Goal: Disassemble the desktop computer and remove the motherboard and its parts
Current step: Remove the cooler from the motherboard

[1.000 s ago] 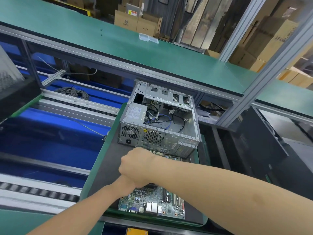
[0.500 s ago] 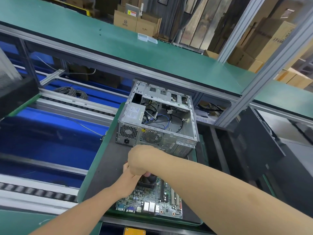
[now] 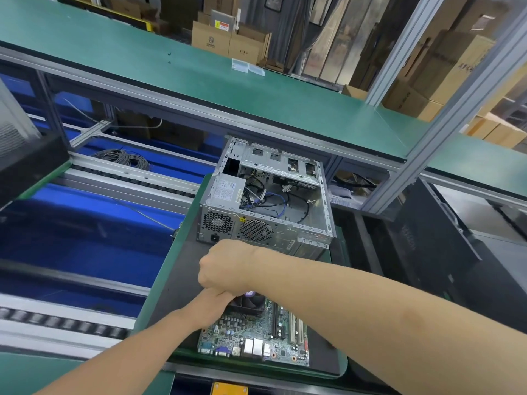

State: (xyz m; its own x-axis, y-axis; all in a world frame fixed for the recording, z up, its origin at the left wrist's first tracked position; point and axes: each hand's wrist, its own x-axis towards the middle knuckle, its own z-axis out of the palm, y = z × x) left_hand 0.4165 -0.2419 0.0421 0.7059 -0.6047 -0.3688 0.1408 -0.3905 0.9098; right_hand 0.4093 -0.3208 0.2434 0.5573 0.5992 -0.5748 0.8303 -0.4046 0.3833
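The green motherboard lies flat on a black mat, in front of the open metal computer case. A black CPU cooler with a fan sits at the board's far end. My left hand reaches in from the lower left and grips the cooler's left side. My right hand hovers just above it with the fingers curled under, its back towards me. What the right fingers hold is hidden. Inside the case are the power supply and loose cables.
The mat lies on a green-rimmed tray on a conveyor line with blue panels to the left. A green shelf runs above the case. Black case panels stand to the right. Cardboard boxes are stacked behind.
Both hands have shifted a little to the left over the cooler, so part of its fan now shows. My right fist sits slightly higher than before. The board and case have not moved.
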